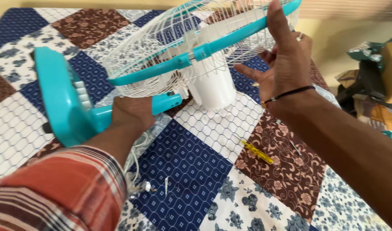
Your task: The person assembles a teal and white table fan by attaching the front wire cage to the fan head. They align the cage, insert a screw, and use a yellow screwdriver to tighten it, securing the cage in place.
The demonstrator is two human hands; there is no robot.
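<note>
Lying tipped over on a patchwork bedspread of navy, brown and white floral squares [191, 171], a turquoise plastic table fan with a white wire cage [161, 55] is being held off the cloth, its round turquoise base [55, 98] standing on edge at the left and its cage reaching toward the upper right. The person's left hand [132, 113] is closing around the fan's turquoise neck [166, 102], fingers curled under it and mostly out of sight, so how firm the grip is cannot be told. A thin white cord [134, 167] is trailing beside that wrist; it could be snagging if the fan is swung. Further right, the white cylindrical motor housing [213, 83] is hanging beneath the cage. The right hand [285, 64] is spread wide open, its thumb pressing against the turquoise cage rim [230, 36] and its fingers splayed behind the wires, holding nothing closed. With only the thumb steadying that side, the head could be pivoting or slipping down, and fingers could be catching in the wire gaps. A yellow pen-shaped screwdriver [257, 152] is lying on the cloth below, well apart from both hands. The cage's top is cut off by the frame, the blades are hard to make out, and the bags at the far right [371, 81] are blurred.
</note>
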